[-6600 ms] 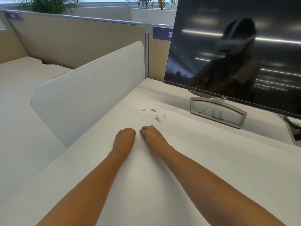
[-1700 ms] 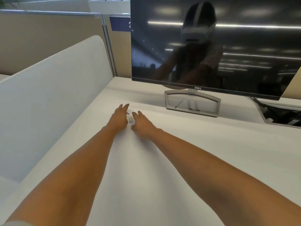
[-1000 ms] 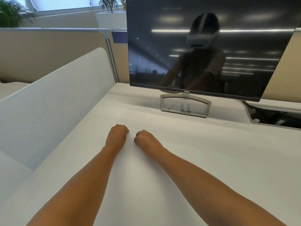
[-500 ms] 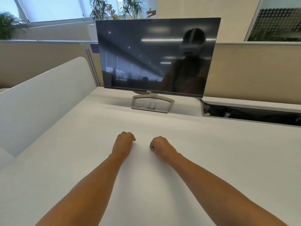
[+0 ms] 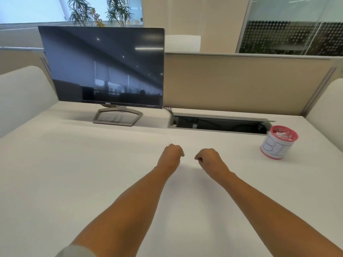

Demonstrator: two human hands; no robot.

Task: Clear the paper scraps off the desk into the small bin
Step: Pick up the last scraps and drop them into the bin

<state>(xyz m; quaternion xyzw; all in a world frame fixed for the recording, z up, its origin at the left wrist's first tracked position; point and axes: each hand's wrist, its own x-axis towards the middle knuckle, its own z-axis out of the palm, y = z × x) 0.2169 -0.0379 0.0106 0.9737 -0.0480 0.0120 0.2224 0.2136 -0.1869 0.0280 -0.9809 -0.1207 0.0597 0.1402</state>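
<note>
Upper left: 1 flat, glossy black monitor [image 5: 104, 65] is standing on a grey metal foot. Across the frame: 1 smooth, matte white desk [image 5: 65, 164]. Centre: left hand [image 5: 171, 154] and right hand [image 5: 208, 157] are curling into 2 fists over the desk, and what they hold cannot be told. Middle right: 1 small cylindrical bin [image 5: 276, 147], pink-rimmed and paper-wrapped, is holding crumpled white paper scraps [image 5: 283, 134].

left hand [image 5: 171, 154], right hand [image 5: 207, 157] — palms hidden
</note>
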